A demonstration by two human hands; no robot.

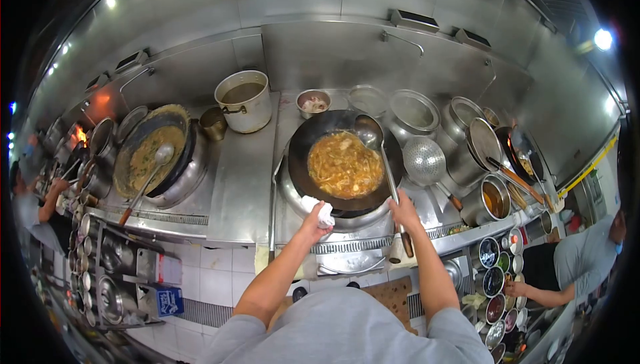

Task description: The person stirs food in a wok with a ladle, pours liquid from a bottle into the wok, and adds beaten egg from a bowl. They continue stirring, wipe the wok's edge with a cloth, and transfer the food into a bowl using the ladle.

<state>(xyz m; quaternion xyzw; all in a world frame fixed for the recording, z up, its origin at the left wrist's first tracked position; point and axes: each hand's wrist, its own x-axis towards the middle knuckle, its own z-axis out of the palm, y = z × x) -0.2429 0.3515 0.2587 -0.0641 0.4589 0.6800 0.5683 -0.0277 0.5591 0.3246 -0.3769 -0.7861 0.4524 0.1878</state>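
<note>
A black wok [300,164] sits on the burner in front of me, with brown, saucy food [343,167] in its middle. My left hand [317,223] is closed around a folded white cloth [323,211] at the wok's near left rim; the cloth covers whatever part of the rim lies under it. In my right hand [404,212] is the handle of a long metal ladle [368,132]. Its bowl rests inside the wok at the upper right, beside the food, and the handle's end points down past my fingers.
Left stands a larger wok [191,157] of brown sauce with a ladle, and a tall pot [248,107]. Behind is a small bowl [313,103]. A perforated strainer [425,161] and a pot of orange liquid [492,197] are right. Other people work on both sides, one near seasoning containers [493,281].
</note>
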